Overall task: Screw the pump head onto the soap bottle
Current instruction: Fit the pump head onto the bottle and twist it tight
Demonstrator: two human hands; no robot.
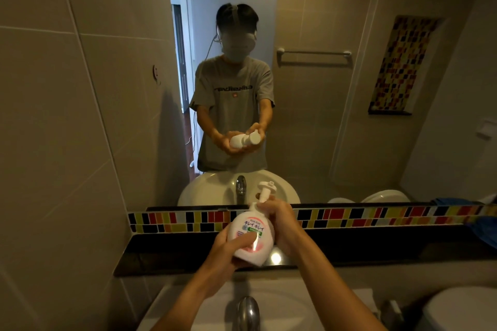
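Note:
A white soap bottle (251, 234) with a pink and green label is held in the air above the sink, tilted away from me. My left hand (228, 246) wraps its lower body, thumb across the label. The white pump head (265, 191) sits on the bottle's neck, its nozzle pointing up and right. My right hand (279, 220) grips the collar at the base of the pump head, hiding the thread. The mirror shows both hands and the bottle from the other side.
A chrome tap (248, 313) and white sink (290, 309) lie below my arms. A dark ledge (174, 258) under a coloured tile strip (349, 216) runs below the mirror. A toilet (462, 309) is at the lower right, blue cloth (484, 231) at the right edge.

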